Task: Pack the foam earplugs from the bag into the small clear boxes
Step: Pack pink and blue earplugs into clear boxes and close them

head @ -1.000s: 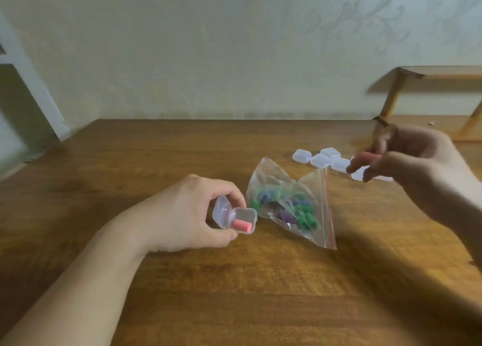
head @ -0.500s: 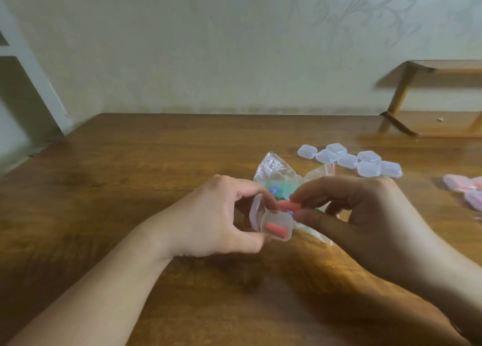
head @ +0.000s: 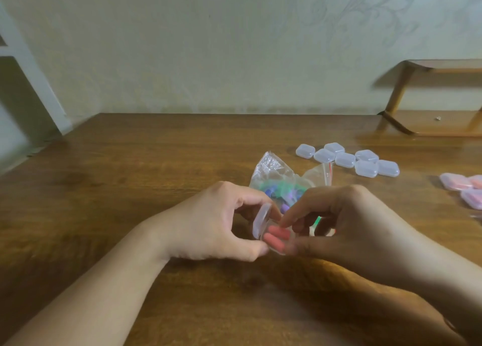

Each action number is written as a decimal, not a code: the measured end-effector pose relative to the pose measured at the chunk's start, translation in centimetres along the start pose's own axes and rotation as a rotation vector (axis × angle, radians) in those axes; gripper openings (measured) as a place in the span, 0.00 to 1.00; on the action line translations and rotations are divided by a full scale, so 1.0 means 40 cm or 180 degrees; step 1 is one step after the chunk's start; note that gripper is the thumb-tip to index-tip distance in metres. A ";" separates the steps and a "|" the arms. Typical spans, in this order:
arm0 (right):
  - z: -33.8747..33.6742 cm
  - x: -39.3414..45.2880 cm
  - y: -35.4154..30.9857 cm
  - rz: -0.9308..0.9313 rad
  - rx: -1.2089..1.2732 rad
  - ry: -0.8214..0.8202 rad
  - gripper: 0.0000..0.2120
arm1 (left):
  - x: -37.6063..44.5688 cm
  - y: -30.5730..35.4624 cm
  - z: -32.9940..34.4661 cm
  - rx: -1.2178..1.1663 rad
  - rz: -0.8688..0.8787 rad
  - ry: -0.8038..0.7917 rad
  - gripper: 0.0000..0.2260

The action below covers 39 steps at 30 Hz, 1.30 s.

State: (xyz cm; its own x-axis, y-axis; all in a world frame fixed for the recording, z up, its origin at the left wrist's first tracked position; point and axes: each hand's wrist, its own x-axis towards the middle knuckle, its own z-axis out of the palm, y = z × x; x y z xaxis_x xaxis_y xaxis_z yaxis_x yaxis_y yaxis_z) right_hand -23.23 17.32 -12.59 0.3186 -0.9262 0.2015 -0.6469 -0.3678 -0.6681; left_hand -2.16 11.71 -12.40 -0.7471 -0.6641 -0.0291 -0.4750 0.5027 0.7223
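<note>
Box (head: 271,237) with two pink earplugs (head: 277,237) sits pinched between both hands.

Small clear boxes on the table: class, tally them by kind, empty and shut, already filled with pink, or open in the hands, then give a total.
Empty shut boxes: 7
Pink-filled boxes at the right edge: 3 visible
Open box in hand: 1
Total: 11

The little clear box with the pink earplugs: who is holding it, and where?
Both hands. The left hand pinches the open clear box at its hinged side; the right hand holds its other side, a finger on the pink earplugs inside.
</note>
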 end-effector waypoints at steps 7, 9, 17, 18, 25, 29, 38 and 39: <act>-0.030 -0.001 0.005 -0.0064 0.0091 -0.0102 0.22 | -0.006 -0.018 -0.014 -0.0211 0.0082 0.0086 0.10; -0.021 -0.003 0.001 -0.0224 0.0170 -0.0103 0.24 | -0.006 -0.020 -0.015 -0.0333 0.0103 0.0094 0.10; 0.012 -0.001 0.024 -0.1030 -0.0755 0.0585 0.25 | 0.005 -0.029 0.017 -0.0316 0.0047 -0.0205 0.26; 0.016 0.000 0.028 -0.1222 -0.0864 0.0677 0.20 | 0.008 -0.029 0.026 -0.0341 0.0132 -0.0297 0.27; -0.003 0.006 0.048 -0.2015 -0.1671 0.1715 0.07 | 0.024 -0.021 0.051 -0.1614 0.0483 0.0448 0.23; -0.006 0.015 0.057 -0.2146 -0.1937 0.1894 0.07 | 0.039 -0.008 0.067 -0.1627 0.0662 0.1175 0.17; -0.097 0.011 0.052 -0.0139 0.1530 0.1118 0.10 | 0.110 0.083 0.116 -0.0179 0.0819 0.2285 0.20; -0.126 0.008 0.059 -0.0065 0.1682 0.1179 0.11 | 0.132 0.105 0.129 -0.0271 0.0892 0.2331 0.21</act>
State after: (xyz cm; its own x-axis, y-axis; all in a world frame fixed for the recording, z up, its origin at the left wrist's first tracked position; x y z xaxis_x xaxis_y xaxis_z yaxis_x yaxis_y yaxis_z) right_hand -28.15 15.74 -10.48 0.0057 -0.9214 0.3886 -0.1846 -0.3829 -0.9052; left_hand -10.50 13.16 -13.09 -0.3233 -0.7294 0.6029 -0.2548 0.6807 0.6868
